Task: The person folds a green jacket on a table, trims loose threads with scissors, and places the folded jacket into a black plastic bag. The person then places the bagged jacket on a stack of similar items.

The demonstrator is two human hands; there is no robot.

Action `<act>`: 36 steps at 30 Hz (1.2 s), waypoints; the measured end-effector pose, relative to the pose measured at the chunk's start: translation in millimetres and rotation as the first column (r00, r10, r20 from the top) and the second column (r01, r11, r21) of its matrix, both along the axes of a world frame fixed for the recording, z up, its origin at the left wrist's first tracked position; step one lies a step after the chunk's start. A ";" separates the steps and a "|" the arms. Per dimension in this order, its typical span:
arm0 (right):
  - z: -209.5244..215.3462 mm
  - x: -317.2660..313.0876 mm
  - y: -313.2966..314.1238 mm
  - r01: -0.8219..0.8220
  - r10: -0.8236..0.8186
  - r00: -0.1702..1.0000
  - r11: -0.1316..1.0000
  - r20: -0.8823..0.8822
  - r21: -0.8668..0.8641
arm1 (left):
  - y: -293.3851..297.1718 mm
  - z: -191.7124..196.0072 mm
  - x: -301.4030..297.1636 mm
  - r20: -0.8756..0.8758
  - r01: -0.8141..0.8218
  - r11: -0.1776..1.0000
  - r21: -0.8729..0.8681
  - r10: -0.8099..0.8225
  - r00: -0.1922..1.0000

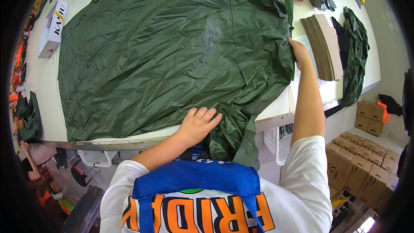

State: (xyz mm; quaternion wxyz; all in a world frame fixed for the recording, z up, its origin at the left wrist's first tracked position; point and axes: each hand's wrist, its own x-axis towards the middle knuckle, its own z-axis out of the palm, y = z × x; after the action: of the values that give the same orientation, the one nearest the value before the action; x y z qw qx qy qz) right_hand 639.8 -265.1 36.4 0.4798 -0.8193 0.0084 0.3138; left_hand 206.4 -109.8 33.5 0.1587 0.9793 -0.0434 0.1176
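Dark green, glossy sheeting (159, 56) covered most of the white table (276, 107), its broad spread running away to the left and ahead of both hands. Far edge ran out of view, so its true long axis could not be settled; a seam (232, 26) gave the best line, running roughly away from the body, to the right of the left hand.

Left hand (198, 123): palm down, fingers extended and slightly apart, lying on the near margin with nothing visibly gripped. Right hand (299, 54): farther out, at the right-hand edge of the material, fingers partly bent against it (tips hidden by the fold, so whether they pinched or merely touched could not be told).

Key relation, by my judgement: the right-hand edge slanted between the two hands, from the right one far out back toward the body. Gathered folds (233, 140) hung over the table's near edge, just to the right of the left hand, which was clearly the nearer of the two. A cardboard stack (323, 47) stood just beyond the right hand, on its outer side.
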 end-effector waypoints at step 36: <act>20.7 -122.3 -50.0 -0.490 0.854 -0.319 0.222 0.410 -0.843 | -56.9 14.8 15.8 -0.635 -0.091 0.688 -0.720 -0.600 0.488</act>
State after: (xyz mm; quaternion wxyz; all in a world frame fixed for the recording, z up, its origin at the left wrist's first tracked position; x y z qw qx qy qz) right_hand 517.5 -315.2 57.1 -0.0524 -0.7145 -0.6975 0.0151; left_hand 222.2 -166.6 48.3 0.5168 0.7598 -0.0746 -0.3875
